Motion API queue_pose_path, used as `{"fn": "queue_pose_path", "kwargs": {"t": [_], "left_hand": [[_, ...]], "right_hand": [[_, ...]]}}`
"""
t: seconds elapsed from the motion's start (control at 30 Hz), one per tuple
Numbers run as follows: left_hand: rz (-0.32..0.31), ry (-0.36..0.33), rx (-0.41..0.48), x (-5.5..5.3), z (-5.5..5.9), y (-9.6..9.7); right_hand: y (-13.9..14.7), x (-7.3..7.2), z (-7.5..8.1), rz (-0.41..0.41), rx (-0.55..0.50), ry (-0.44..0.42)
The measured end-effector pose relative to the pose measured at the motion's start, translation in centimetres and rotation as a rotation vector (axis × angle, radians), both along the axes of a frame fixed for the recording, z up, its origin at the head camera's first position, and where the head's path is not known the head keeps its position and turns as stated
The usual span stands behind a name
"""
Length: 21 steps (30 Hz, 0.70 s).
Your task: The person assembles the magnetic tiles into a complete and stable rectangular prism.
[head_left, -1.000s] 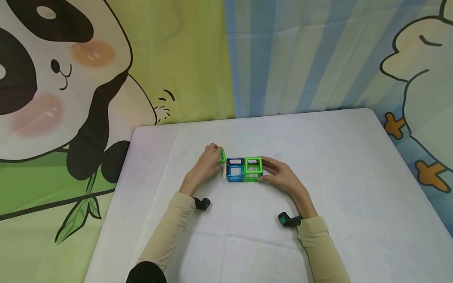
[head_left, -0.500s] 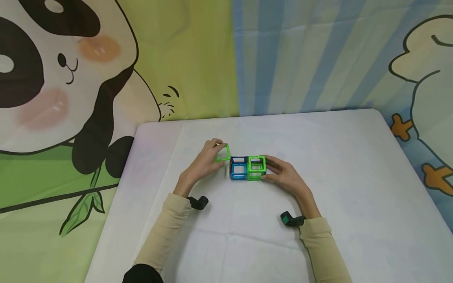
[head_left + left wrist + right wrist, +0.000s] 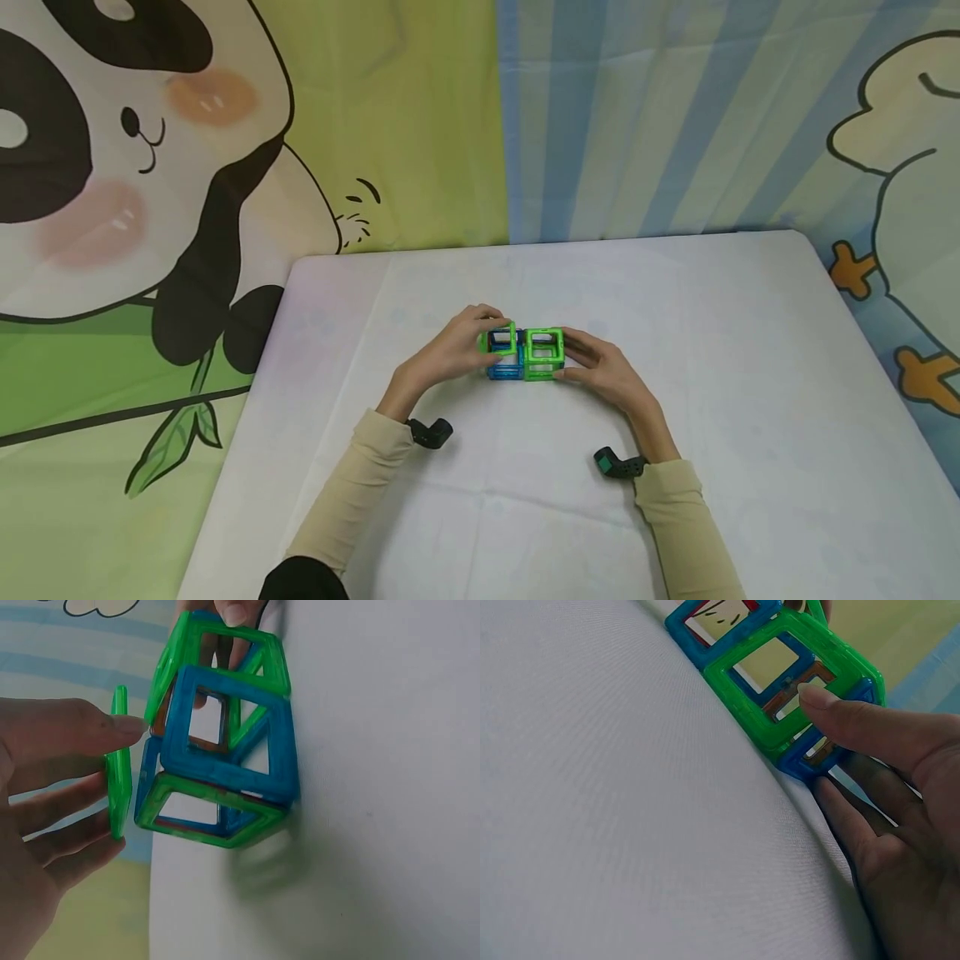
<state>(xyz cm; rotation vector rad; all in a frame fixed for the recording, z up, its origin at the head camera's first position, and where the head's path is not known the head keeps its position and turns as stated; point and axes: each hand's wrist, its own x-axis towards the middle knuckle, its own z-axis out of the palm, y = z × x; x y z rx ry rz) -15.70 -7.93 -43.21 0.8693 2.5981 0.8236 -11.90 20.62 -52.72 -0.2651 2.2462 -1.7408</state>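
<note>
My left hand [image 3: 450,354] pinches a green square magnetic tile [image 3: 120,791] between thumb and fingers. In the left wrist view, this tile stands apart from a box-like block of magnetic tiles, with a small gap between them. In the head view it overlaps the block's left half. That half has a blue square tile [image 3: 177,724] on its near side; the right half shows a green square tile [image 3: 739,712]. My right hand [image 3: 606,367] holds the block at its right end, its thumb on the green tile and its fingers behind. The block rests on the table.
A white cloth covers the table [image 3: 720,358]. Its far edge meets a printed backdrop [image 3: 420,125] with cartoon animals. A black wrist device [image 3: 430,433] sits at my left wrist, and another wrist device [image 3: 618,464] at my right.
My left hand has brought the green tile rightward from beside the block to over its left half, after turning it. My right hand keeps its hold on the block's right end.
</note>
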Motion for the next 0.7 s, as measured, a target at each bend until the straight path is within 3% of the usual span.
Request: {"fn": "queue_pose_path", "kwargs": {"t": [0.33,0.7], "left_hand": [[-0.017,-0.012,-0.044,0.26,-0.37,0.89],[-0.004,0.002,-0.013,0.45,-0.98,0.70]], "right_hand": [[0.08,0.06,0.19,0.006,-0.016,-0.022],[0.02,-0.04,0.29,0.013,-0.019,-0.041]]}}
